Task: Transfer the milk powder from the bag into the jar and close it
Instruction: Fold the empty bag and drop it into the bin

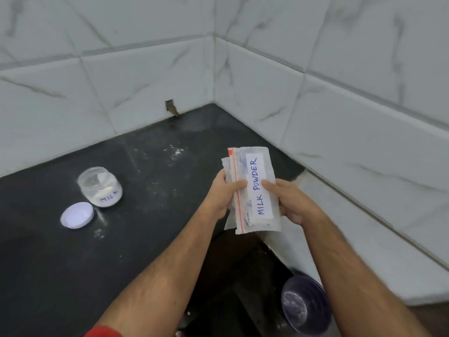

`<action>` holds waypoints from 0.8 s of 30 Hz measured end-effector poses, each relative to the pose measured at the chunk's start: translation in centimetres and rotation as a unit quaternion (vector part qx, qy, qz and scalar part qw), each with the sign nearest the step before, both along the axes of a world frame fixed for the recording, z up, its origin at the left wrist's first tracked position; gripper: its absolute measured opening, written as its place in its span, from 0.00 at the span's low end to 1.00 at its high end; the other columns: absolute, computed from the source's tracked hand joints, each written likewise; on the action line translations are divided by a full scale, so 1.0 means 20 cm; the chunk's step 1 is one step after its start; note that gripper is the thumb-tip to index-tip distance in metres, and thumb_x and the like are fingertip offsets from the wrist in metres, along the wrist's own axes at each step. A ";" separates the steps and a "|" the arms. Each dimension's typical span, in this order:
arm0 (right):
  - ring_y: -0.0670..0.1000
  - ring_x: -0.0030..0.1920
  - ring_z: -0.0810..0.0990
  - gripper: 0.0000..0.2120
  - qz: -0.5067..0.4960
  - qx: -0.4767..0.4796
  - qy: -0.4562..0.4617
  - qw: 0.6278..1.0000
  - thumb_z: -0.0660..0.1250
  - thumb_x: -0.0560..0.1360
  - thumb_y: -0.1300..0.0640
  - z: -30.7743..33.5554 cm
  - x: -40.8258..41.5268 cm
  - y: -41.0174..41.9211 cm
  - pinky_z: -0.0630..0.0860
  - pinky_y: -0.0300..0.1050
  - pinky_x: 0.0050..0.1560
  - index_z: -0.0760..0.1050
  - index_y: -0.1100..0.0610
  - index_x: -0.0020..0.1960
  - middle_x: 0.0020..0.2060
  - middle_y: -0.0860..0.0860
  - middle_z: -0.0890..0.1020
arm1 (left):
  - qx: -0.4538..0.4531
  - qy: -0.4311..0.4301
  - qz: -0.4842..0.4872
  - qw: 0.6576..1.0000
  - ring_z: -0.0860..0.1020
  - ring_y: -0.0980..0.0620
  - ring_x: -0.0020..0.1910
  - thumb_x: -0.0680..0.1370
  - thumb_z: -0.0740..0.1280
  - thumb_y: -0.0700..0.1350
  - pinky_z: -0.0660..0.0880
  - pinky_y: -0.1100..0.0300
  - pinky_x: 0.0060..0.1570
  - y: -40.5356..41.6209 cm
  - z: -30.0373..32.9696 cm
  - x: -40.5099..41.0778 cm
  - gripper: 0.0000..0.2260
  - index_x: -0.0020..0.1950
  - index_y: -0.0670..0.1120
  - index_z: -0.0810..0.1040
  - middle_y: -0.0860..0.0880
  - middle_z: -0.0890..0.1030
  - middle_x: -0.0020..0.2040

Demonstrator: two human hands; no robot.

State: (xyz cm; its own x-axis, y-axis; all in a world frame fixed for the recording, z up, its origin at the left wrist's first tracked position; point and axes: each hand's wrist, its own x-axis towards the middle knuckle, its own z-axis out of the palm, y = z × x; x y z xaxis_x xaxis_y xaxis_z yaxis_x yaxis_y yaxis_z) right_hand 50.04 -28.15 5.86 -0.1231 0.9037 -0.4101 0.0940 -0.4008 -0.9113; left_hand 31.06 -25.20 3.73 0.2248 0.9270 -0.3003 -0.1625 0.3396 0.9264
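Observation:
A clear zip bag [252, 166] with a red seal strip and a white label reading MILK POWDER is held upright above the black counter, folded flat. My left hand [222, 195] grips its left edge and my right hand [291, 203] grips its right side. At the left, an open clear jar [100, 187] marked MILK stands on the counter with white powder in its lower part. Its round white lid [77, 215] lies flat just in front of the jar, apart from it.
The black counter [150, 190] carries scattered white powder specks near the back. White marble-tiled walls [340, 105] meet in a corner behind. A dark purple bowl [305, 307] sits low at the bottom right, below the counter edge.

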 end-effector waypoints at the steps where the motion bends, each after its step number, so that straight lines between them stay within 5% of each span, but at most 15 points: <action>1: 0.57 0.51 0.87 0.16 -0.032 0.000 0.013 0.999 0.68 0.80 0.51 -0.04 0.08 -0.06 0.84 0.56 0.49 0.76 0.58 0.64 0.52 0.55 0.87 | -0.005 0.002 -0.005 1.000 0.85 0.48 0.53 0.76 0.71 0.41 0.82 0.43 0.52 -0.04 -0.02 0.10 0.21 0.67 0.51 0.71 0.48 0.83 0.59; 8: 0.60 0.48 0.87 0.13 -0.188 -0.001 0.050 0.981 0.68 0.79 0.60 -0.34 0.78 -0.55 0.84 0.60 0.48 0.76 0.61 0.63 0.52 0.58 0.87 | -0.102 0.048 -0.078 0.990 0.83 0.47 0.57 0.73 0.73 0.55 0.77 0.39 0.60 -0.53 -0.31 0.84 0.25 0.67 0.52 0.71 0.49 0.84 0.58; 17: 0.52 0.42 0.86 0.04 -0.269 -0.057 0.040 0.960 0.69 0.79 0.60 -0.71 1.28 -1.02 0.84 0.48 0.40 0.76 0.52 0.52 0.47 0.53 0.85 | -0.136 0.108 -0.077 0.982 0.85 0.49 0.51 0.75 0.73 0.38 0.83 0.53 0.46 -1.02 -0.59 1.44 0.20 0.64 0.46 0.73 0.47 0.83 0.56; 20: 0.55 0.47 0.87 0.15 -0.253 -0.093 0.049 0.962 0.73 0.76 0.57 -0.86 1.32 -1.08 0.85 0.55 0.47 0.75 0.56 0.61 0.52 0.55 0.85 | -0.117 0.145 -0.073 0.980 0.83 0.55 0.48 0.75 0.72 0.37 0.82 0.60 0.40 -1.06 -0.71 1.51 0.19 0.63 0.47 0.73 0.50 0.82 0.54; 24: 0.56 0.54 0.84 0.20 -0.269 -0.142 0.027 0.952 0.73 0.75 0.61 -1.12 1.33 -1.14 0.83 0.59 0.53 0.69 0.55 0.62 0.58 0.54 0.81 | -0.125 0.198 -0.063 0.970 0.81 0.52 0.54 0.76 0.72 0.40 0.82 0.53 0.51 -1.09 -0.95 1.55 0.21 0.67 0.48 0.71 0.51 0.80 0.58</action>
State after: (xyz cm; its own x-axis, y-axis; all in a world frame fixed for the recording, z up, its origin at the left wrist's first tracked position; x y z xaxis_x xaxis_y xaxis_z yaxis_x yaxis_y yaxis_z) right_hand 76.59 -50.86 -16.54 0.2996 0.6957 -0.6529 -0.2382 -0.6082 -0.7572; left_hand 62.14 -46.91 -15.34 0.1531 0.7866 -0.5982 0.2474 0.5555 0.7938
